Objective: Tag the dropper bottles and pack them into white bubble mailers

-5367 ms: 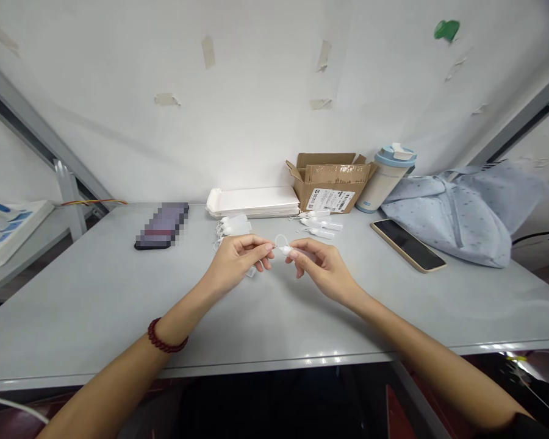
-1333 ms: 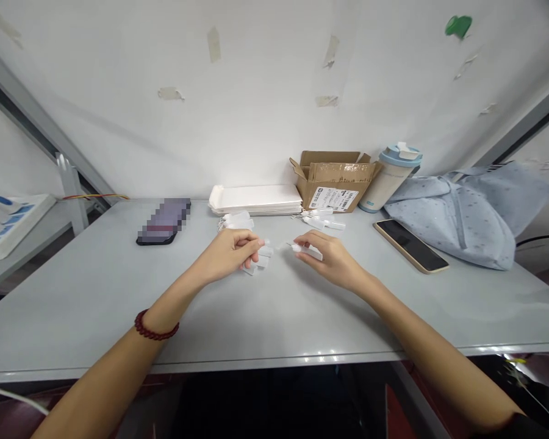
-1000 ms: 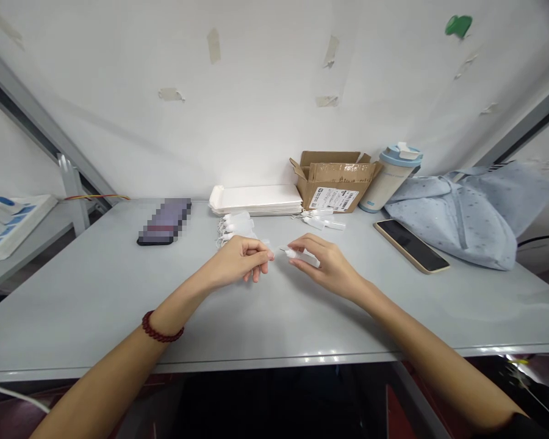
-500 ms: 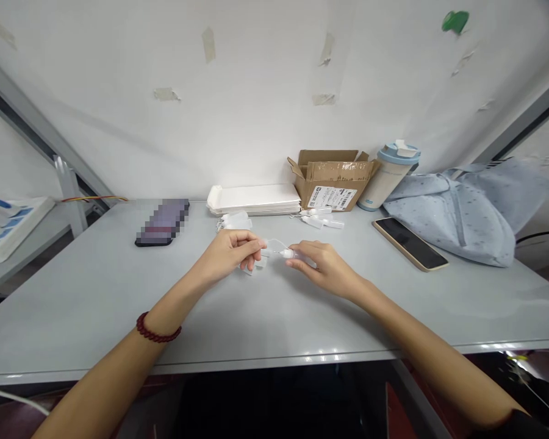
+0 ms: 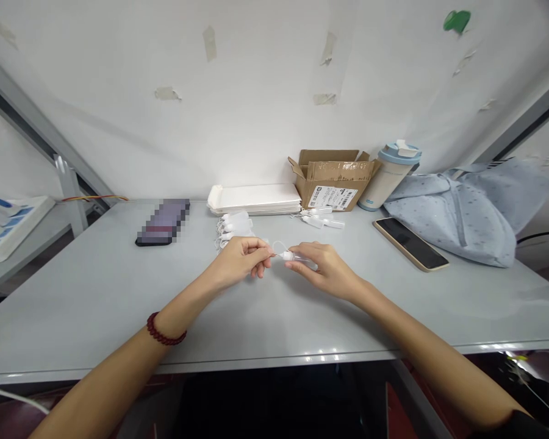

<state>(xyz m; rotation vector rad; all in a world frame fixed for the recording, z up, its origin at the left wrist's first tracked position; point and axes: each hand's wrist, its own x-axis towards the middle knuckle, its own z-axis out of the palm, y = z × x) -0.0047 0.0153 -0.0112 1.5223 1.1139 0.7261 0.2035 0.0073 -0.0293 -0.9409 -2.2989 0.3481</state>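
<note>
My left hand and my right hand meet over the middle of the grey table. Together they pinch one small white plastic tag with a thin looped string arching between the fingertips. The left fingers pinch the string end, and the right fingers grip the tag's white body. A pile of similar white tags lies just behind my left hand. A few more tags lie in front of the cardboard box.
A stack of white trays sits at the wall. A blue-lidded cup, a pale blue bag and a phone lie to the right. A dark phone lies left. A side shelf stands at far left.
My hands parted a little over a second ago, then closed together again. The string now forms a small loop between the fingertips.
</note>
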